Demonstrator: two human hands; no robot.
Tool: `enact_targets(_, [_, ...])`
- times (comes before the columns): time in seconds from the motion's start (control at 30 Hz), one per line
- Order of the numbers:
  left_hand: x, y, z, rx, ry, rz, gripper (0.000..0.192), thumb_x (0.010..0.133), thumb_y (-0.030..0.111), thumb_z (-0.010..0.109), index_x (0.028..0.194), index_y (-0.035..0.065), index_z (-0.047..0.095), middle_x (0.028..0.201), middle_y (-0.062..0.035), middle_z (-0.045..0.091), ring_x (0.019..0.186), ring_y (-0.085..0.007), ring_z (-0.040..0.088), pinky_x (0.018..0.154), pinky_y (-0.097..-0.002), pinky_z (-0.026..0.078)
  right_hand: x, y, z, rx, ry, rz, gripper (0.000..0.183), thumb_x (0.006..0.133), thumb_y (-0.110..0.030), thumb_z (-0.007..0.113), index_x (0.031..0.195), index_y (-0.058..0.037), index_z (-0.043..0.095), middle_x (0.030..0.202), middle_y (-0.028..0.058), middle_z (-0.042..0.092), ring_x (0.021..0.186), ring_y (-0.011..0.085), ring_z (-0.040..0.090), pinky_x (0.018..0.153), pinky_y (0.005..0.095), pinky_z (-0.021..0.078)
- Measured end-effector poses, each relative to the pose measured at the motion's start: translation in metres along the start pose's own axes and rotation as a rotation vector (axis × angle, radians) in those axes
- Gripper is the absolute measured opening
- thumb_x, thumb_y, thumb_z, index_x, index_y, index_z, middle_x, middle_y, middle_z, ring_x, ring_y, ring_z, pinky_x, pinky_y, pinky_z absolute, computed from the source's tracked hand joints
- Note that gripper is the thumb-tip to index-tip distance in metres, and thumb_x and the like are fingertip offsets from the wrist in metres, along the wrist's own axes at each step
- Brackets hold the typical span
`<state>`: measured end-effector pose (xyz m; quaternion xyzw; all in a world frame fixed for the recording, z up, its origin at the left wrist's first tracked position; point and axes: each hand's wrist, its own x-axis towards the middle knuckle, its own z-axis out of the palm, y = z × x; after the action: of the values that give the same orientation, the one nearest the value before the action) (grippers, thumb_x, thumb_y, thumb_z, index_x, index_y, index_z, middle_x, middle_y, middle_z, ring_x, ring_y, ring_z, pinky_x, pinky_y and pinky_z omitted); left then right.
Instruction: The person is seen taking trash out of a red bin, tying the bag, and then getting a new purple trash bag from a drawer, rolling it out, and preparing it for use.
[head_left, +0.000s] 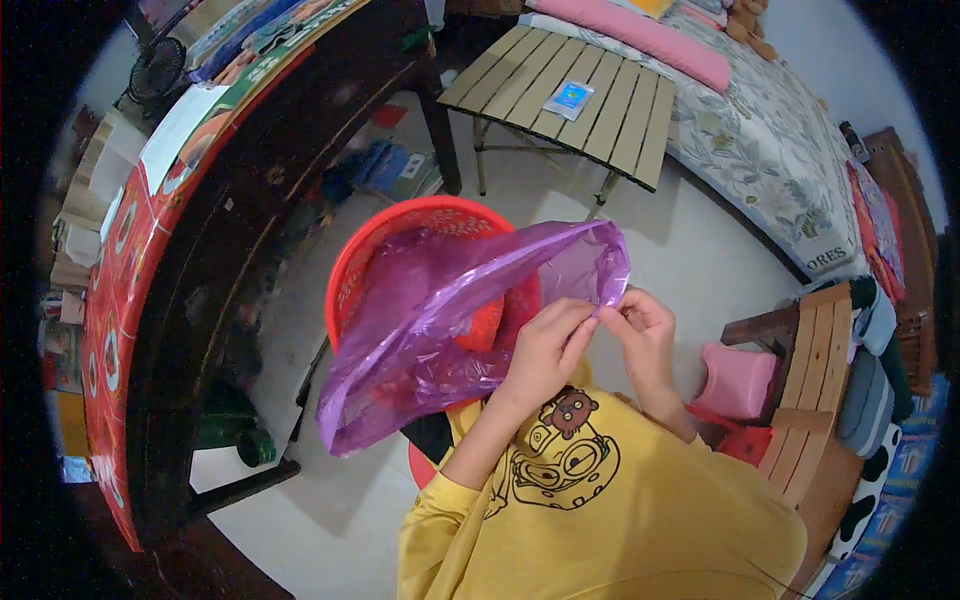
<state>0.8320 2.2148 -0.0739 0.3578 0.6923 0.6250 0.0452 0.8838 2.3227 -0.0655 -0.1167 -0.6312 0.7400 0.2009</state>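
Observation:
A purple plastic bag (420, 300) lies spread over a red plastic basket (346, 285) with a perforated wall, its mouth hanging wide past the basket's lower left side. My left hand (551, 341) pinches the bag's rim between thumb and fingers at the right end. Close beside it, my right hand (643, 326) grips the same rim, the two thumbs nearly touching. Through and beside the film some red material shows inside the basket; what it is I cannot tell.
Beyond the basket stands a slatted folding table (517, 75) bearing a small packet (570, 99). A dark wooden table with a red patterned cover (142, 262) runs along the left. At right are a bed (780, 157), a pink plastic stool (736, 381) and a wooden bench (821, 345).

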Motion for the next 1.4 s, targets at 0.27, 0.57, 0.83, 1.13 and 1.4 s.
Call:
enact_targets(0.27, [-0.003,0.007,-0.017,-0.320,0.050,-0.280,0.012,0.073,0.004,0.039,0.077,-0.0026,0.048,0.065,-0.0074,0.046,0.048,-0.0109,0.043,0.044,-0.0201,0.034,0.016,-0.008,0.023,-0.094,-0.007,-0.233,0.005,0.067,0.001,0.052,0.072,0.0017,0.049,0.064,0.0000,0.042,0.057,0.0047,0.039,0.050,0.0149,0.0315])
enact_targets(0.57, [0.018,0.011,-0.012,0.023,0.163,0.077,0.013,0.073,0.009,0.044,0.080,-0.0023,0.048,0.068,-0.0082,0.049,0.061,-0.0147,0.049,0.054,-0.0229,0.039,0.017,-0.023,0.015,-0.073,0.014,-0.121,0.003,0.067,0.002,0.052,0.067,0.0019,0.049,0.062,-0.0013,0.041,0.053,0.0030,0.037,0.046,0.0144,0.0289])
enact_targets(0.83, [0.032,0.003,0.006,-0.372,-0.003,-0.222,0.009,0.072,0.008,0.047,0.076,-0.0007,0.047,0.070,-0.0040,0.050,0.065,-0.0084,0.047,0.058,-0.0199,0.038,0.017,-0.028,0.002,-0.108,0.017,-0.170,0.003,0.066,0.003,0.051,0.065,0.0010,0.049,0.062,-0.0011,0.040,0.055,0.0035,0.038,0.047,0.0144,0.0283])
enact_targets(1.13, [0.030,0.002,0.003,-0.113,0.051,-0.157,0.014,0.071,0.011,0.046,0.075,-0.0019,0.046,0.068,-0.0121,0.048,0.063,-0.0217,0.050,0.059,-0.0287,0.039,0.012,-0.036,0.010,-0.110,0.067,-0.088,0.003,0.069,0.001,0.047,0.066,0.0010,0.046,0.064,-0.0004,0.039,0.057,0.0047,0.037,0.051,0.0150,0.0290])
enact_targets(1.4, [0.038,-0.023,0.004,0.498,-0.030,-0.031,0.014,0.070,0.014,0.041,0.069,0.0015,0.046,0.067,-0.0149,0.048,0.062,-0.0282,0.046,0.058,-0.0345,0.036,0.004,-0.013,0.014,-0.360,0.023,-0.186,0.005,0.072,-0.004,0.044,0.070,-0.0010,0.042,0.072,0.0013,0.039,0.060,0.0067,0.035,0.055,0.0172,0.0305])
